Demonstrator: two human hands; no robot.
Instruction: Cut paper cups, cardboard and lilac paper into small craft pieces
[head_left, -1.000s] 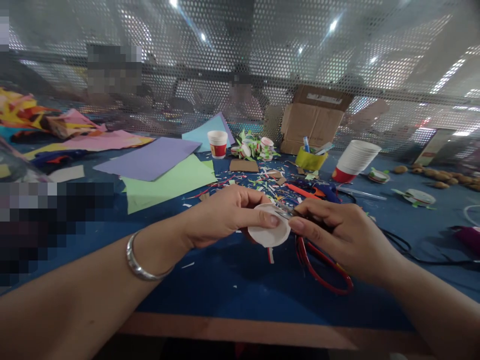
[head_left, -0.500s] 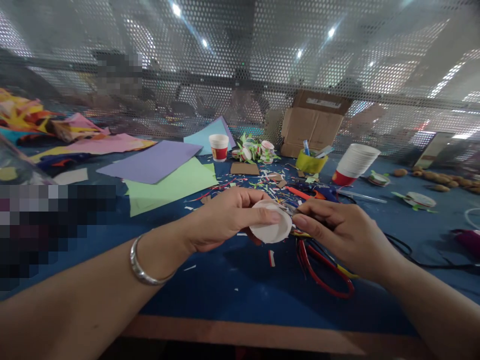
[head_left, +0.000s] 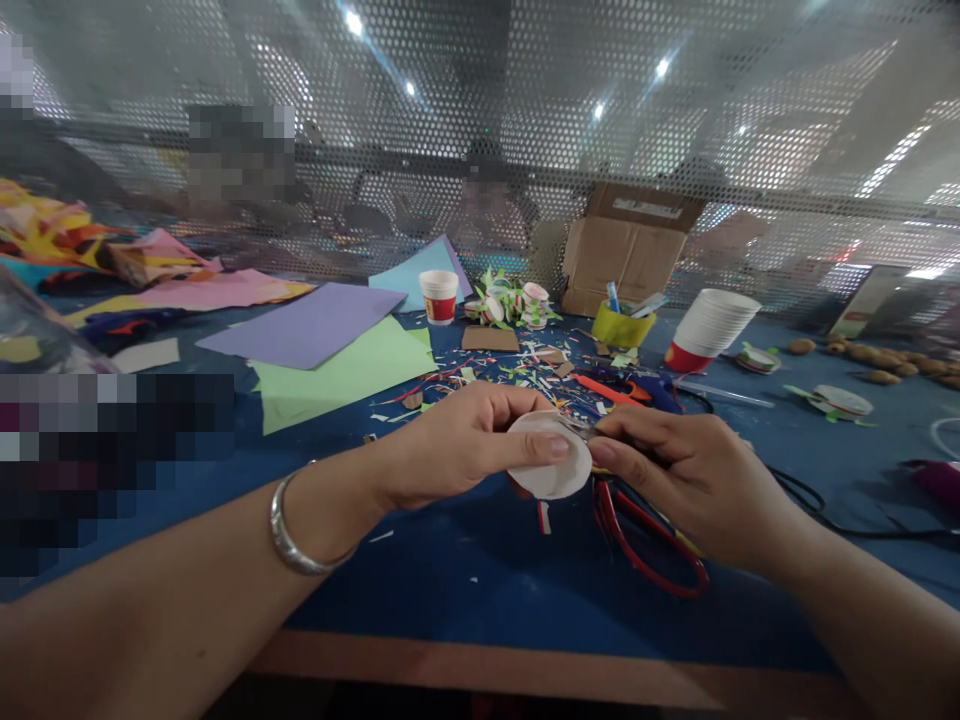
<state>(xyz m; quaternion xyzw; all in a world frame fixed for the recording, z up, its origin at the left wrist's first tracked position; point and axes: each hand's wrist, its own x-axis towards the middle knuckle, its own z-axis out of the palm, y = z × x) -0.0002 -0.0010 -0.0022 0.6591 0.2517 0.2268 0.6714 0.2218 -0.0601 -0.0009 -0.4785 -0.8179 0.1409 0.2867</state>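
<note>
My left hand (head_left: 480, 440) is closed on a white paper cup base (head_left: 547, 478), a shallow round piece, with the thumb pressed across its inside. My right hand (head_left: 667, 460) is closed in a pinch at the right side of this piece. Between its thumb and forefinger shows a small silvery metal tool (head_left: 581, 425), touching or very near the rim; its kind is mostly hidden by the fingers. Below the right hand lie red-handled scissors (head_left: 651, 540) on the blue table (head_left: 480, 590).
Paper scraps (head_left: 525, 375) litter the middle. An orange-nosed glue gun (head_left: 634, 390) lies behind my right hand. Stacked cups (head_left: 712, 330), a yellow holder (head_left: 622, 325), a cardboard box (head_left: 634, 250) and walnut-like objects (head_left: 877, 360) stand behind. Purple paper (head_left: 304, 325) and green paper (head_left: 345, 375) lie left.
The paper cup base has moved slightly right and down with my left hand, and its tilt has changed a little. My right hand has barely moved.
</note>
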